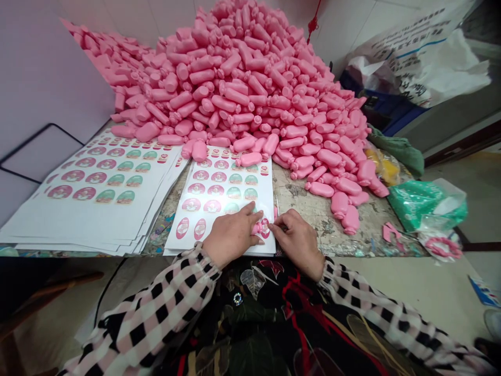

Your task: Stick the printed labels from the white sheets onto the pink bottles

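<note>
My left hand (pixel 231 234) rests on the near right corner of a sticker sheet (pixel 219 196), fingers curled around a small pink bottle (pixel 257 228). My right hand (pixel 296 238) sits just beside it, thumb and forefinger pinched at an oval sticker (pixel 265 227) against the bottle. The sheet carries rows of pink and green oval stickers, and some spots near my hands are bare. A huge heap of pink plastic bottles (pixel 250 83) fills the back of the table.
A stack of more sticker sheets (pixel 97 193) lies at the left. The worn tabletop (pixel 313 209) shows at the right, with green plastic bags (pixel 426 203), pink scraps (pixel 391 231) and white sacks (pixel 426 57) beyond. Walls stand behind.
</note>
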`<state>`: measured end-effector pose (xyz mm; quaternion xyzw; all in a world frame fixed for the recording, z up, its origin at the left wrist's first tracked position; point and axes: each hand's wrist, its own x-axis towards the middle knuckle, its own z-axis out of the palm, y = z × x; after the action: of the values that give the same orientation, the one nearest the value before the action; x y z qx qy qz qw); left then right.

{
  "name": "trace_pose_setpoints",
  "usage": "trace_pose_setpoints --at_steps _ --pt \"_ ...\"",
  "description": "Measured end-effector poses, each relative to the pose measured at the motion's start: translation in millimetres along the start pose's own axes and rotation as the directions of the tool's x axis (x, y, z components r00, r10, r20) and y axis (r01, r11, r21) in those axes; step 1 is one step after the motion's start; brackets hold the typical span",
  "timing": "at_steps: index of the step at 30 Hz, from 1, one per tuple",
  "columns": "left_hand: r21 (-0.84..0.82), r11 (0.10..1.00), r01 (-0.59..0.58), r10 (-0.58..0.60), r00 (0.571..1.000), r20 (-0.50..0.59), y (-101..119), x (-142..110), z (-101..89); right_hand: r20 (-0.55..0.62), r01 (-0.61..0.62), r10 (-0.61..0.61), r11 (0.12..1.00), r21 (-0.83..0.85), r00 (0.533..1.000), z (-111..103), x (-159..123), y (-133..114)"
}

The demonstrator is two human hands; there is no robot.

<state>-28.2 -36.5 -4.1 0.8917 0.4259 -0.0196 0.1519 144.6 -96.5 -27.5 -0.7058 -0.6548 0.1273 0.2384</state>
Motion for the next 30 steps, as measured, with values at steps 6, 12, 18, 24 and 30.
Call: trace_pose_setpoints --at_steps 6,12,18,24,30 --pt "-0.002 1.0 0.025 -0.025 1.0 -0.018 0 -1 1.8 -0.065 0.049 -0.042 0.993 0.105 0.997 0 -6 1" --pt "-0.086 0.993 0.081 -0.086 0.995 -0.046 4 -7 3.0 -0.168 0.075 -0.013 0.926 0.37 0.986 0 -10 5" --pt "-0.76 0.645 0.079 -0.278 0.951 -0.137 -1 -18 1.5 -0.155 0.008 0.091 0.84 0.542 0.984 -15 -4 1" --pt "-0.88 -0.473 0.042 -0.27 0.944 0.19 6 -18 -13.1 -0.003 -0.036 0.052 0.738 0.674 0.999 -22 9 -32" --pt "-0.822 -0.569 0.024 -0.274 0.937 0.217 14 -17 -6.8 0.122 -0.092 -0.014 0.58 0.809 0.992 -13 14 -49"
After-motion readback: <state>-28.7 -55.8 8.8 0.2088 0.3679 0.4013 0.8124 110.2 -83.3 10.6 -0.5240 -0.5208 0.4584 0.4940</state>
